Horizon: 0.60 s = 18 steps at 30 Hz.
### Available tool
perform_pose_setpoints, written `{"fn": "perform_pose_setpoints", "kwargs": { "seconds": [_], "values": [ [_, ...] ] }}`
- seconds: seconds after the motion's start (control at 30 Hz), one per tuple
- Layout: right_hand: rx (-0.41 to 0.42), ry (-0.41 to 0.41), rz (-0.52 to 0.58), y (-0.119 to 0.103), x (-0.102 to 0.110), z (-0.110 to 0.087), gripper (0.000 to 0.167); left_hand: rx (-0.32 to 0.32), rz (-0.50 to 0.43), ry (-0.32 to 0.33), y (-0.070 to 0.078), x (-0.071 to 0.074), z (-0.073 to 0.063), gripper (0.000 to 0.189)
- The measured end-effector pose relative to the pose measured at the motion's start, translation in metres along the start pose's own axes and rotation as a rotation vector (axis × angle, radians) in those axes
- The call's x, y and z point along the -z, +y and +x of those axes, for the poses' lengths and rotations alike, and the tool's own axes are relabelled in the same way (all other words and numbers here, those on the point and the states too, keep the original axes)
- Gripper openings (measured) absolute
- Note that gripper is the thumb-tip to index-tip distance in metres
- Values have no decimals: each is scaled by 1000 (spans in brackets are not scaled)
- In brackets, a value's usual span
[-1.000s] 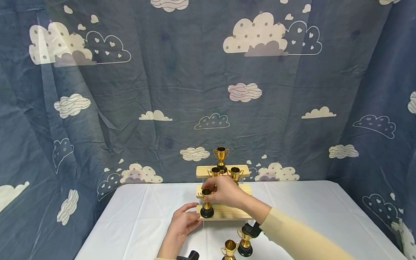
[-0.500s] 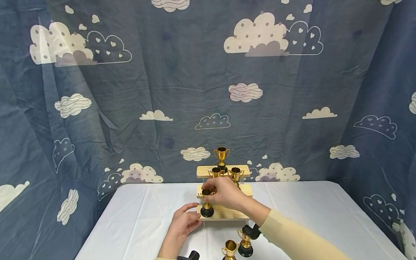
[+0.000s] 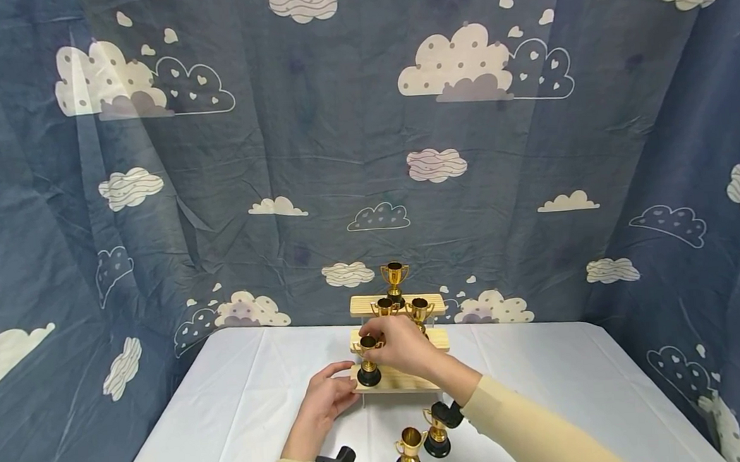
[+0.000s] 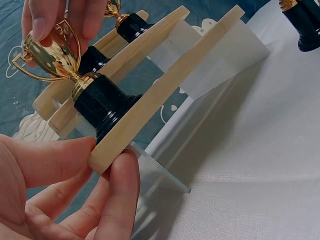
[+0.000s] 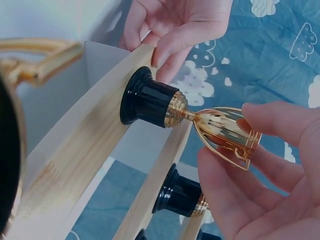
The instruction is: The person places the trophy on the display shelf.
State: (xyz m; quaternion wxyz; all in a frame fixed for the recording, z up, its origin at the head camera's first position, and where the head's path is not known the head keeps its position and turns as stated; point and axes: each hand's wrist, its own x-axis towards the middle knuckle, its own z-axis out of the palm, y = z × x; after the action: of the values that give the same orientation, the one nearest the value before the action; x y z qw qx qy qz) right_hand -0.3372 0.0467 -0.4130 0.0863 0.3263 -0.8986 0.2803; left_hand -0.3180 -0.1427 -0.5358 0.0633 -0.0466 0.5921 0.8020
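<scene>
A small gold trophy cup (image 3: 369, 376) with a black base stands upright at the left end of the lowest wooden step of a three-tier display stand (image 3: 411, 379). My right hand (image 3: 404, 343) pinches the cup part between thumb and fingers; in the right wrist view the black base (image 5: 150, 97) sits flat against the board. With thumb above and fingers below, my left hand (image 4: 65, 185) grips the left end of that same step, the thumb right beside the trophy's base. The step's acrylic support (image 4: 165, 172) shows under the board.
One trophy (image 3: 395, 279) stands on the top step. Two more, a left trophy (image 3: 384, 306) and a right trophy (image 3: 419, 308), are on the middle step, partly behind my right hand. On the white tablecloth in front stand a near trophy (image 3: 409, 455) and another (image 3: 436, 439) under my right wrist.
</scene>
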Motion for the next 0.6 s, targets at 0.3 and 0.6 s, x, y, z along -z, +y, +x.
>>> {"fn": "perform_pose_setpoints", "kwargs": {
  "seconds": [0.3, 0.6],
  "values": [
    [-4, 24, -47, -7, 5, -6, 33, 10, 7, -11, 1, 1, 0, 54],
    [20, 78, -113, -16, 13, -14, 34, 18, -2, 5, 2, -2, -2, 53]
  ]
}}
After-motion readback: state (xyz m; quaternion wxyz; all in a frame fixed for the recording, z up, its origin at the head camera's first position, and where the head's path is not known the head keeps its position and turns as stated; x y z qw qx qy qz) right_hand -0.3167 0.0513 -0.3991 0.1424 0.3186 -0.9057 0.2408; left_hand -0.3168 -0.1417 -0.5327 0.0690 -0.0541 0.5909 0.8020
